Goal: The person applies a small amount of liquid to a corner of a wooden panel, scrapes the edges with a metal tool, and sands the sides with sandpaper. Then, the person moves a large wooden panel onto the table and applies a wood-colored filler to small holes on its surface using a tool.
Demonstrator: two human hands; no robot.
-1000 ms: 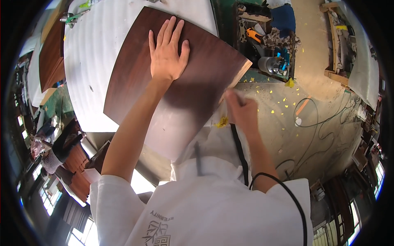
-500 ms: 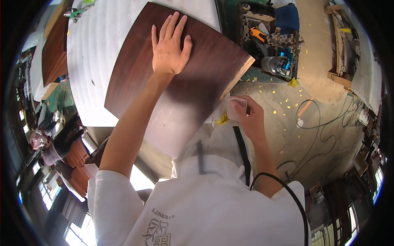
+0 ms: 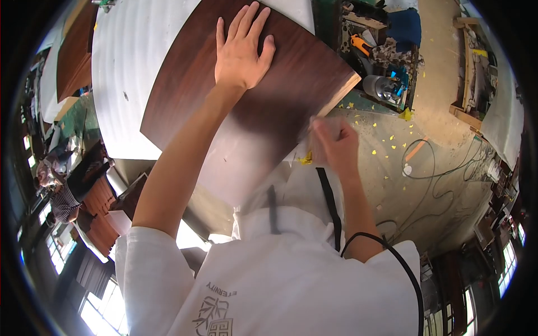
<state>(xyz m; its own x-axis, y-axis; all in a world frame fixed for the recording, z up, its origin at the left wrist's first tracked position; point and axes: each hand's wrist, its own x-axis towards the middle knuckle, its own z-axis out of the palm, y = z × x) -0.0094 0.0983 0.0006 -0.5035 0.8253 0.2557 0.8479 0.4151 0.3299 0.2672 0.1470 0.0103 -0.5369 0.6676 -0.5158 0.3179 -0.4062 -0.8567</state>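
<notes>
A dark reddish-brown wooden panel (image 3: 305, 61) with curved sides lies in front of me, its pale raw edge (image 3: 341, 94) facing right. Flat on its upper face rests my left hand (image 3: 241, 61), fingers spread, nothing in it. My right hand (image 3: 341, 143) is closed around a pale ribbed pad (image 3: 318, 140), which looks like a sanding pad. Motion blurs both the hand and the pad. The pad is against or very close to the panel's right edge; the exact contact is hard to make out.
White foam sheeting (image 3: 123, 101) covers the table under the panel. Beyond the right corner, a tool tray holds an orange utility knife (image 3: 360, 43), a blue cloth (image 3: 404, 28) and a metal cup (image 3: 378, 87). A cable (image 3: 412, 176) trails over the floor among yellow scraps. Another person (image 3: 64, 193) is at far left.
My right hand and the pad have moved slightly up along the panel's right edge and are now blurred. The left hand stays flat on the panel; the whole view has shifted a little.
</notes>
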